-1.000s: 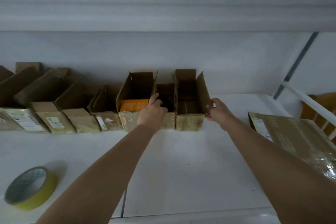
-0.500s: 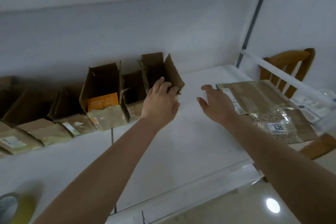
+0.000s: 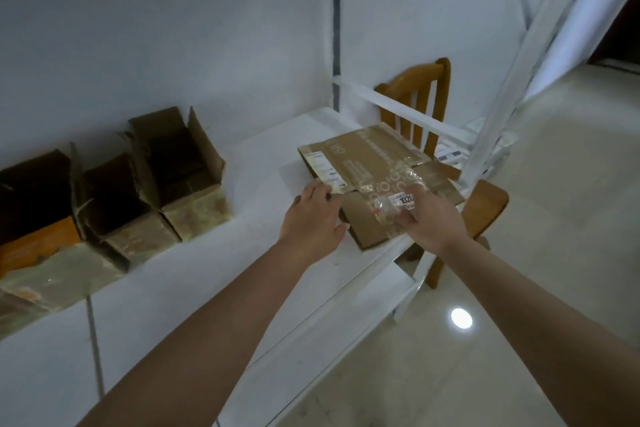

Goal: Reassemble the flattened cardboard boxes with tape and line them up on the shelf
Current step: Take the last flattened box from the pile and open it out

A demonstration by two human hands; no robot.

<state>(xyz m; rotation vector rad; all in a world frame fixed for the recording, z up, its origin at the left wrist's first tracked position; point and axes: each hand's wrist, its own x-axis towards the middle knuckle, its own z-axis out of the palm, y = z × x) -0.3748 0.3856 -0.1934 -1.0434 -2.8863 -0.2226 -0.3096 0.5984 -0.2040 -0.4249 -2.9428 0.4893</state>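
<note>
- I see the flattened box (image 3: 377, 180) lying flat at the right end of the white shelf (image 3: 214, 288), its near corner close to the front edge.
- My left hand (image 3: 313, 218) rests at the cardboard's left edge, fingers loosely spread, touching it without gripping.
- My right hand (image 3: 431, 215) lies on the box's taped near part, fingers curled onto it; I cannot tell whether it grips.
- Three assembled boxes (image 3: 176, 166) stand in a row to the left, well apart from both hands.
- A wooden chair (image 3: 433, 87) stands behind the shelf's right end.
</note>
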